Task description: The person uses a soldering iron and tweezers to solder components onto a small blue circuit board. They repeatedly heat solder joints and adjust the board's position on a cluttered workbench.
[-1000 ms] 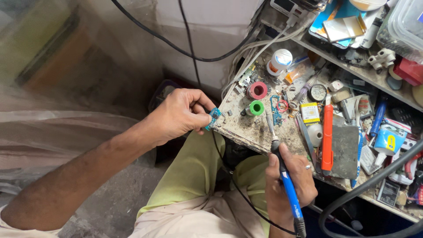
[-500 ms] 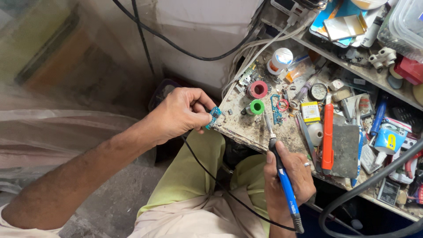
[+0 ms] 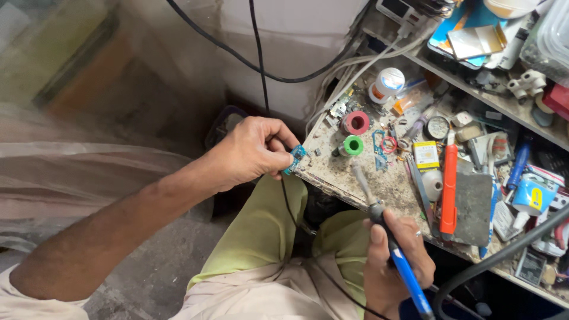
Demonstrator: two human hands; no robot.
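Observation:
My left hand [image 3: 252,151] pinches a small blue circuit board [image 3: 295,159] at the near-left corner of a cluttered, stained workbench [image 3: 338,178]. My right hand [image 3: 394,261] grips a soldering iron [image 3: 385,234] by its blue handle, low in front of my lap. Its metal tip points up and left over the bench, a short way right of the board and apart from it. A thin black cord runs from under the board down across my green trousers.
On the bench lie a red spool [image 3: 357,122], a green spool [image 3: 353,145], a white jar [image 3: 387,84], an orange-handled tool [image 3: 448,189], a yellow box [image 3: 425,155] and many small parts. A shelf [image 3: 492,101] behind holds more clutter. Black cables [image 3: 261,65] hang along the wall.
The soldering iron in my right hand has drawn back slightly toward me. My left hand keeps the board at the bench corner. The hanging cables appear shifted.

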